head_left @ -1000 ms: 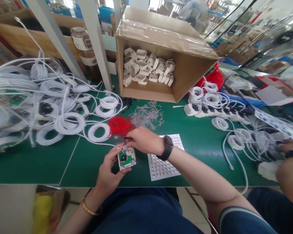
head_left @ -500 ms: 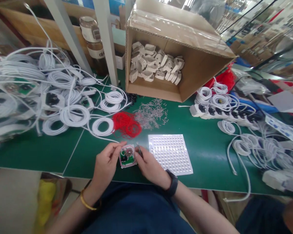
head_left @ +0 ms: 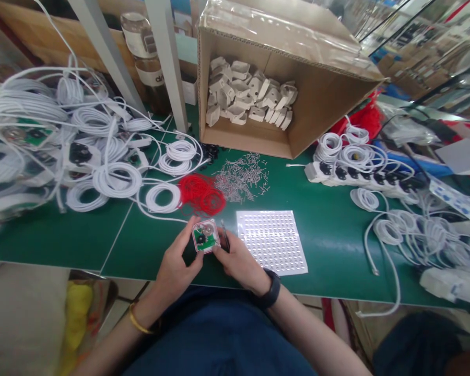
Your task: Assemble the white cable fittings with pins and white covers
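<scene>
A small white housing (head_left: pixel 195 246) with a green circuit board (head_left: pixel 210 242) inside and a thin red line around its rim is held between both hands, open side up. My left hand (head_left: pixel 176 266) grips its left side, index finger at the upper left corner and thumb at the lower edge. My right hand (head_left: pixel 241 263) pinches the right side, thumb on the lower right corner. A thin dark tool, perhaps tweezers (head_left: pixel 225 236), also sits in the right hand. A white cable (head_left: pixel 160 216) runs toward the housing from the left.
Red rings (head_left: pixel 203 194) and loose screws (head_left: pixel 241 177) lie beyond the hands. A sheet of clear dots (head_left: pixel 272 243) is at right. Behind stands a cardboard box (head_left: pixel 254 143) of white casings (head_left: pixel 241 99). Coiled cables (head_left: pixel 117 180) crowd the left; finished-looking units (head_left: pixel 352 175) line the right.
The housing has turned slightly and risen a little in view. My left thumb has shifted from its upper left edge to the lower edge. The right hand keeps its hold.
</scene>
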